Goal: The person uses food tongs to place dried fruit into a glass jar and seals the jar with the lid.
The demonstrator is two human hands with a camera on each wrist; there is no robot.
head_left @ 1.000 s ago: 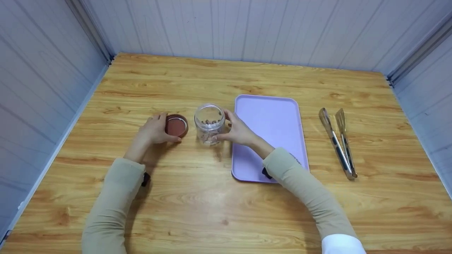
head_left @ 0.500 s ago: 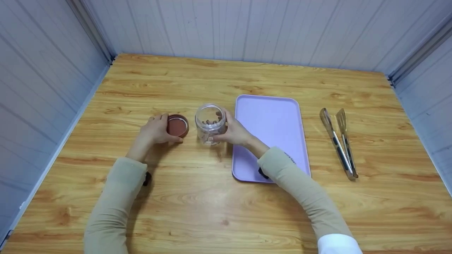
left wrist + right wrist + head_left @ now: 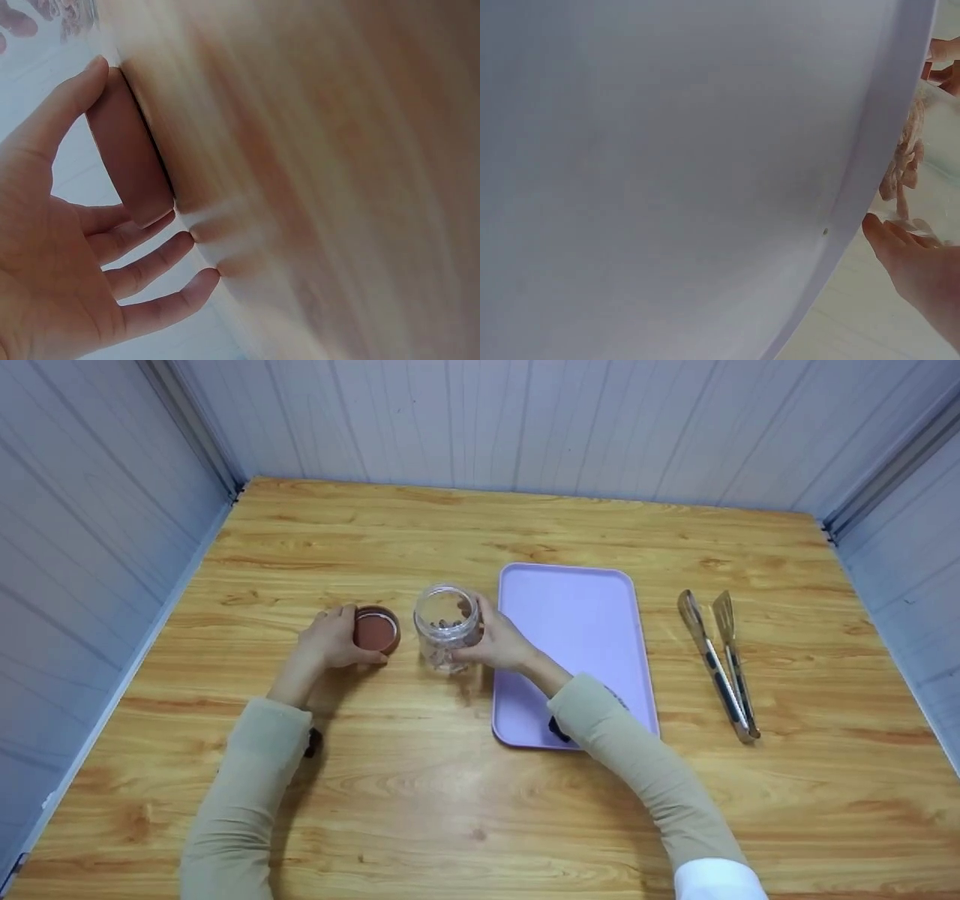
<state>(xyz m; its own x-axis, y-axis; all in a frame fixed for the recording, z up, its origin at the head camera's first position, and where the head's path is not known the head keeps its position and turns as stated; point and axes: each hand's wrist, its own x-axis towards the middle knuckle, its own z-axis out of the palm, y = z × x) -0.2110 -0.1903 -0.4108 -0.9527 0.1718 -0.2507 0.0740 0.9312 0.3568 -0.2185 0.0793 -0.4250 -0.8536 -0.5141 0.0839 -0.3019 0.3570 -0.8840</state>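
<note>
In the head view, my left hand (image 3: 328, 639) holds a round brown lid (image 3: 377, 634) between thumb and fingers. The lid lies on the table with its inner side up, and the left wrist view shows its side wall (image 3: 131, 150) with fingertips down at the tabletop. Just right of it stands a clear, uncapped jar (image 3: 436, 649), upright, with several brownish pieces (image 3: 907, 154) low inside. My right hand (image 3: 501, 643) grips the jar from its right side, thumb at the front; some of the far fingers are hidden behind the jar.
A lilac tray (image 3: 570, 622) lies right of the jar, partly beneath my right forearm. Metal tongs (image 3: 724, 675) with dark grips rest spread farther right. Pale panel walls (image 3: 480, 427) border the wooden table (image 3: 420, 810) at the back and sides.
My right wrist and forearm have shifted slightly left, with the hand still on the jar. The lid, jar and left hand are nearly unchanged.
</note>
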